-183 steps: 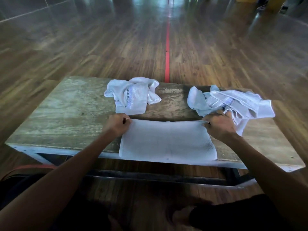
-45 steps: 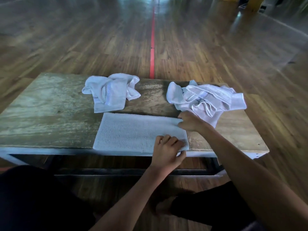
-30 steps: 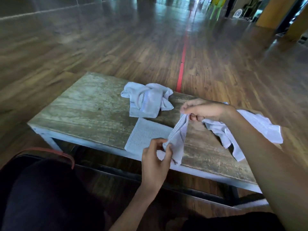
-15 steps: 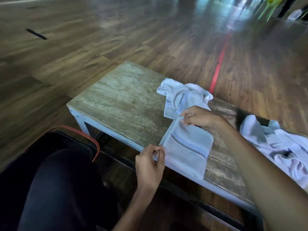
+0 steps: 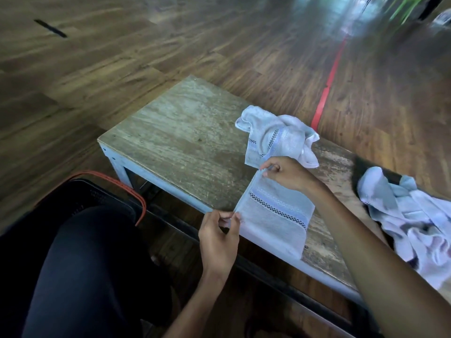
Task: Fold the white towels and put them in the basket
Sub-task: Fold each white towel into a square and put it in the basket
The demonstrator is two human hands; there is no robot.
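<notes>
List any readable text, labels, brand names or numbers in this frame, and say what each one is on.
None: no words, numbers or logos can be read.
Folded towel: only a woven black-and-white checked band, no lettering.
Crumpled towel: the same checked band, no lettering.
Towel pile: no text visible.
Basket and table: no label visible.
Floor: a red line and a dark mark, neither is writing.

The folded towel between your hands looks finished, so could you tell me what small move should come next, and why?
Probably lift the folded towel toward the basket at the left knee. Both the left hand and right hand already pinch its left edge, and two crumpled towels wait.
</notes>
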